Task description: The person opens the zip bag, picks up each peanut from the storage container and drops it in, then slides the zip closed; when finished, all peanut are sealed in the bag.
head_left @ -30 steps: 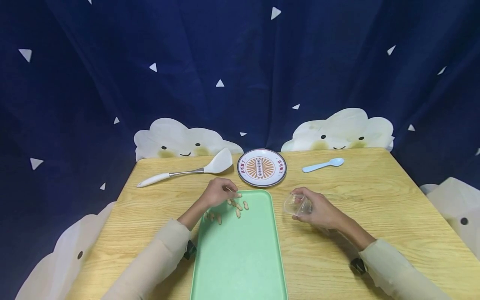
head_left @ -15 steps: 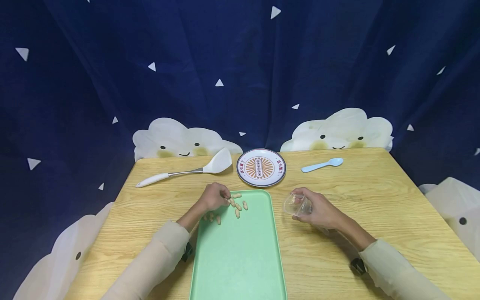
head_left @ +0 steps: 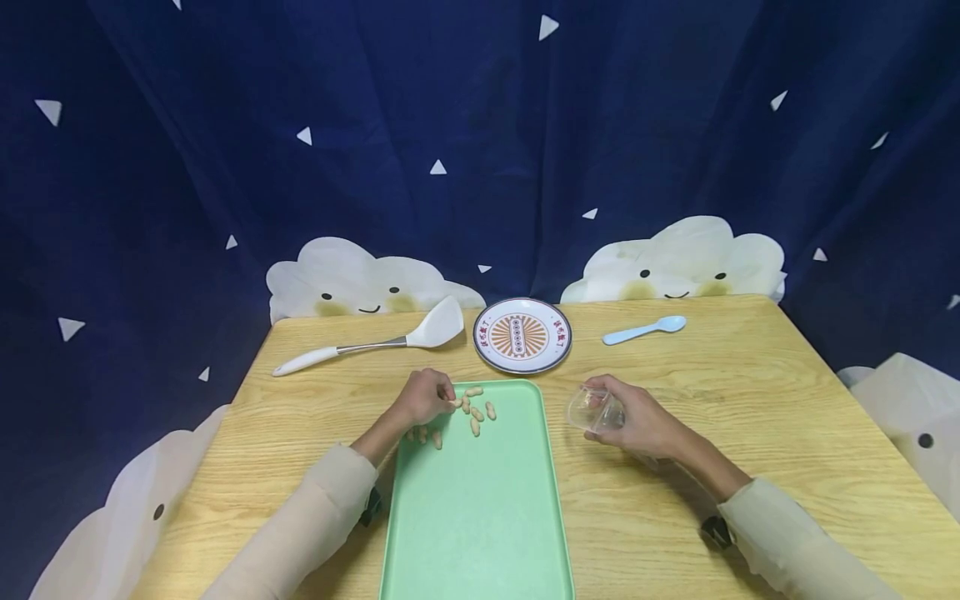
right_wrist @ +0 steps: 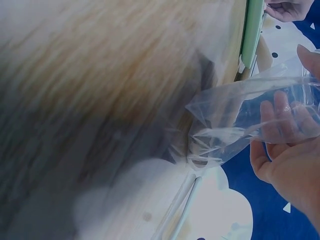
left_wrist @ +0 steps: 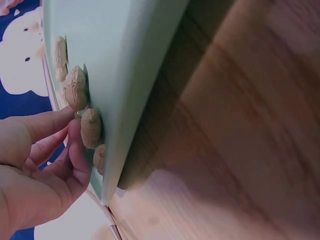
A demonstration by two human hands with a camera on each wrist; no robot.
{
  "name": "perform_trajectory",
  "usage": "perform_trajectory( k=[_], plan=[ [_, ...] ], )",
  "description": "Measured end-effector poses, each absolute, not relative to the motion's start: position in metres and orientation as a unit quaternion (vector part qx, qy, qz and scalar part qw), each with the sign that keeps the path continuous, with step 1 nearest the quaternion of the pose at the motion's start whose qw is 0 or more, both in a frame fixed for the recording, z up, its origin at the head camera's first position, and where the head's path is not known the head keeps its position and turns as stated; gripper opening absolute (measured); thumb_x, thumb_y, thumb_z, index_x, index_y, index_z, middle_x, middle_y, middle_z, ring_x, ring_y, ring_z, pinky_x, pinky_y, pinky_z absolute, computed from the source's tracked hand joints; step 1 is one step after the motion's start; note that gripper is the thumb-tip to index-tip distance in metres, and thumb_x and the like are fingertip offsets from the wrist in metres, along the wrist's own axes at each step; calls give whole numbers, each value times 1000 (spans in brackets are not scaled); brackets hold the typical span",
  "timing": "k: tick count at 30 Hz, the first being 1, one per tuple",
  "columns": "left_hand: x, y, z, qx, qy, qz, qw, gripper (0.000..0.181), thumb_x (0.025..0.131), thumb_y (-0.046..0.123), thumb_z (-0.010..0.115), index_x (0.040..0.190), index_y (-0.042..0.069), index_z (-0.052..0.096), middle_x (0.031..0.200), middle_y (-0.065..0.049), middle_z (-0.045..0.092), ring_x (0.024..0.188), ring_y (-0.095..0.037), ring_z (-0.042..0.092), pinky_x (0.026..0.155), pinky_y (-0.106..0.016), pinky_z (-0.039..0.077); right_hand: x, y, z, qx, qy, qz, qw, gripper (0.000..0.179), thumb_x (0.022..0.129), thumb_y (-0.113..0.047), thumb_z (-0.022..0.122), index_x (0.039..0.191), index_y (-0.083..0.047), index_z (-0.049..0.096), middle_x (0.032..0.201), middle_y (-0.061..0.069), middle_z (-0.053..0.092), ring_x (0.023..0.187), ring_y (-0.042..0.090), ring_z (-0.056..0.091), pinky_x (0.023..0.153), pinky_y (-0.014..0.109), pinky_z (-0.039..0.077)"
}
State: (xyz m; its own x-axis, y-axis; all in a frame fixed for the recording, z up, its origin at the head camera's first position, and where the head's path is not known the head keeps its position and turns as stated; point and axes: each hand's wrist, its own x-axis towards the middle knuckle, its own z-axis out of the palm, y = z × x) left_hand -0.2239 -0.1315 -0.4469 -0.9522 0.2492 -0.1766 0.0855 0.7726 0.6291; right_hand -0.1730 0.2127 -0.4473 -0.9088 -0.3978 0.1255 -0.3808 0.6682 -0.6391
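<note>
Several unshelled peanuts [head_left: 476, 413] lie in the far left corner of a green tray [head_left: 480, 517]. My left hand [head_left: 427, 397] is over the tray's left edge, its thumb and index finger pinching a peanut [head_left: 457, 403]. In the left wrist view the fingertips of the left hand [left_wrist: 45, 160] meet among the peanuts [left_wrist: 91, 128], which partly hide what is between them. Right of the tray, my right hand [head_left: 637, 419] holds a clear plastic bag [head_left: 588, 410] with its mouth spread. The right wrist view shows fingers through the bag's [right_wrist: 220, 130] transparent side; no contents are visible.
Behind the tray stands a round printed plate [head_left: 522, 335]. A white-headed spatula [head_left: 375, 342] lies to its left, and a light blue spoon [head_left: 645, 330] to its right. Everything rests on a wooden table [head_left: 720, 383] before a dark blue curtain [head_left: 495, 125].
My left hand has put a peanut down near the tray's far edge and shifted slightly left and nearer, onto another peanut. The right hand and bag have stayed still.
</note>
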Motion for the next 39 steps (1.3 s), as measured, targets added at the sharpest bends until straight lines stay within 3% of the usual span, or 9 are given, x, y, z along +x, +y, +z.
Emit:
perform_trajectory(
  k=[6,14,20,24,31,39],
  plan=[
    [-225,-134,-442,94,932,327,124,5,81,5,71,81,5,66,76,-3,62,71,-14,54,62,-23,45,-173,213,-449,-212,913,-349,14,65,70,-25,82,125,-11,52,115,8,64,111,30,59,97,51,45],
    [-225,-119,-430,139,920,359,75,3,84,9,70,83,6,70,81,-2,67,78,-13,60,73,-28,51,-172,214,-448,-208,913,-351,13,64,70,-25,83,125,-12,52,117,9,63,112,31,58,96,50,45],
    [-217,-91,-418,190,901,389,40,5,85,10,70,86,6,71,80,-3,69,77,-13,62,73,-27,52,-172,213,-449,-207,911,-356,14,65,70,-25,82,126,-12,52,110,5,65,111,29,59,96,50,45],
    [-212,-70,-410,206,885,416,43,5,84,12,71,86,7,71,82,-3,70,76,-12,64,71,-24,51,-172,213,-449,-207,910,-359,14,65,70,-25,82,126,-12,52,105,3,66,109,28,59,96,50,45],
    [-204,-41,-406,230,866,439,69,9,85,11,69,91,4,71,86,-4,71,74,-9,63,63,-19,49,-172,211,-449,-204,911,-359,12,66,70,-25,83,126,-13,52,111,6,65,108,27,59,94,49,46],
    [-192,-12,-411,252,842,469,93,8,86,9,68,92,4,70,85,-5,71,70,-5,63,58,-16,48,-173,209,-449,-208,907,-367,22,64,70,-24,82,125,-14,52,102,4,66,103,24,60,91,46,46]
  ],
)
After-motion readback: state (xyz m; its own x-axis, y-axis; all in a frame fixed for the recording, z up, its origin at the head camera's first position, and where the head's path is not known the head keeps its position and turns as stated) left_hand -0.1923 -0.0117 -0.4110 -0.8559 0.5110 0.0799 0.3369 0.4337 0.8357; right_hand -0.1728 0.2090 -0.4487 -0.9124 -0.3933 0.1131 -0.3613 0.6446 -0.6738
